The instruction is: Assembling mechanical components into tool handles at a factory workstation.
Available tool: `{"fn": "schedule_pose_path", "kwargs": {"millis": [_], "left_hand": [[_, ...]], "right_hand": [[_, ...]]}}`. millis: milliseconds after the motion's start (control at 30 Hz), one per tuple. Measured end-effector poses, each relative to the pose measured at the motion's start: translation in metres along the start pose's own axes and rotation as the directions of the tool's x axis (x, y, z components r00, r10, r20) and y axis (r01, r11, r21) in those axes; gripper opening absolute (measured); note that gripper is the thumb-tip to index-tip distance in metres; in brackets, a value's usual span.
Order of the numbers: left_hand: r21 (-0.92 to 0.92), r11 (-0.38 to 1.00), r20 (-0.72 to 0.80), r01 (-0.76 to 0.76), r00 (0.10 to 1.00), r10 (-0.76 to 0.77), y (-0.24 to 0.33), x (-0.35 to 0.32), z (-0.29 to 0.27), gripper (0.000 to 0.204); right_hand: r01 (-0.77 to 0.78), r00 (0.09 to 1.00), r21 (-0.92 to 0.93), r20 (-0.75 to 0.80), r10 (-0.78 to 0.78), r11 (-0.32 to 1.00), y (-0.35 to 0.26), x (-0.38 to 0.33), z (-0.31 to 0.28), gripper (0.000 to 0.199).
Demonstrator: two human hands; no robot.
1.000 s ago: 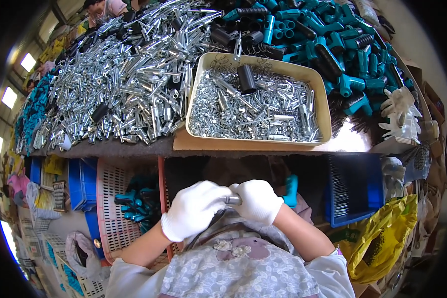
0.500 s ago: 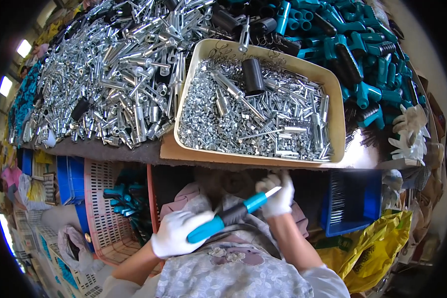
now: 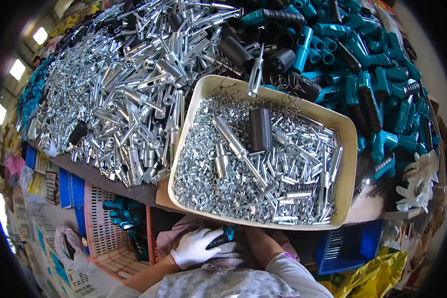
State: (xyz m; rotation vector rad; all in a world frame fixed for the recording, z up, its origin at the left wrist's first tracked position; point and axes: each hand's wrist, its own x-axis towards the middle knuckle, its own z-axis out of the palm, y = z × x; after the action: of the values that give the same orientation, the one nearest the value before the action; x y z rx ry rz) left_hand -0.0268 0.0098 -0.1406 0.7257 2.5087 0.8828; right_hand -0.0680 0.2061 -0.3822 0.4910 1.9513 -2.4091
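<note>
Counter (image 3: 99, 181) fills the upper frame, buried in silver metal parts (image 3: 119, 99) at left and teal-and-black handles (image 3: 362, 74) at upper right. Beige tray (image 3: 350, 149) of small hardware overhangs the counter's near edge, centre. Pink basket (image 3: 102, 238) sits lower left, blue crate (image 3: 350, 248) lower right. Left hand (image 3: 196, 247), white-gloved, fingers curled around a teal-black handle (image 3: 222, 236) below the tray. Right hand hidden under the tray; can't tell its grip. Little room below the tray.
</note>
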Motion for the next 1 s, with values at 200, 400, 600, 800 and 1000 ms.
{"fn": "schedule_pose_path", "kwargs": {"millis": [200,400,600,800,1000], "left_hand": [[-0.010,1.000,-0.050,-0.029,0.998,0.028,-0.006,0.011,0.008,0.058],[0.098,0.993,-0.037,0.069,0.997,-0.065,0.017,0.043,0.028,0.054],[-0.055,0.973,0.171,0.225,0.962,-0.213,0.010,0.055,0.053,0.056],[-0.055,0.919,0.036,0.391,0.920,-0.389,-0.018,0.079,0.111,0.046],[-0.009,0.933,0.113,0.359,0.928,-0.356,0.016,0.063,0.053,0.034]], "right_hand": [[0.074,0.993,-0.255,0.109,-0.048,0.964,-0.022,0.000,0.000,0.042],[0.181,0.974,-0.490,0.210,-0.086,0.853,-0.050,0.008,0.023,0.044],[0.268,0.956,-0.697,0.276,-0.097,0.665,-0.063,-0.006,0.007,0.045],[0.260,0.898,-0.958,0.194,-0.394,0.119,-0.046,-0.034,0.013,0.038],[0.116,0.917,-0.931,0.234,0.323,0.345,-0.141,-0.041,0.025,0.043]]}}
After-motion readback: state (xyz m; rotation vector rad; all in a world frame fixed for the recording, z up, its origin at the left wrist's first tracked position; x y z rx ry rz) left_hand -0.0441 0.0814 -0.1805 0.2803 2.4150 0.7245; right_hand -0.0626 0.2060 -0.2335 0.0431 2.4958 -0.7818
